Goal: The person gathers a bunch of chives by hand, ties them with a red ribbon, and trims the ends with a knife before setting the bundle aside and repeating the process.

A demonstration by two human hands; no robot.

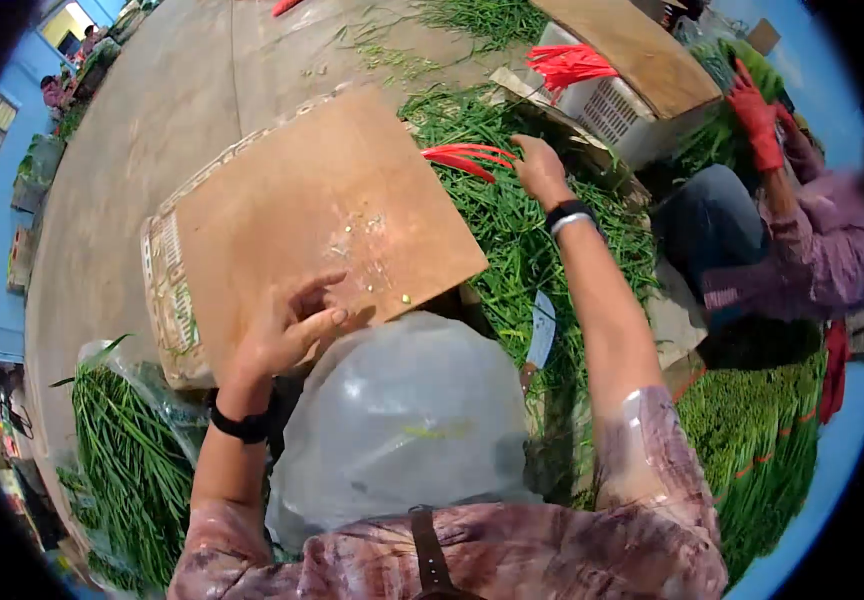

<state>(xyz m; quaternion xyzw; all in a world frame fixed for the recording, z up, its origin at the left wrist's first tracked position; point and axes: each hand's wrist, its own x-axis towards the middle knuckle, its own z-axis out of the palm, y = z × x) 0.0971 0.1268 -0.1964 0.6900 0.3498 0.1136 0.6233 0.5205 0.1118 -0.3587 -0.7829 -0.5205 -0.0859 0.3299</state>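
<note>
My left hand (290, 325) is held low over the near edge of a brown board (322, 190), thumb and fingers apart and nothing in them. Small green and pale scraps lie on the board's surface. Beyond the board's right edge, my right hand (540, 170) has its fingers curled over the green stalks (512, 220). Its fingertips meet the end of one of several red strips (467, 158), which fan out from the board's edge. A knife (542, 330) with a wide blade lies on the stalks below my right forearm.
A pale plastic sheet (402, 410) covers my lap. Long green leaves (132, 470) lie at left, and bundled stalks (762, 440) at right. A white crate (612, 120) carries another board and red strips (567, 68). A co-worker in red gloves (755, 115) sits at right.
</note>
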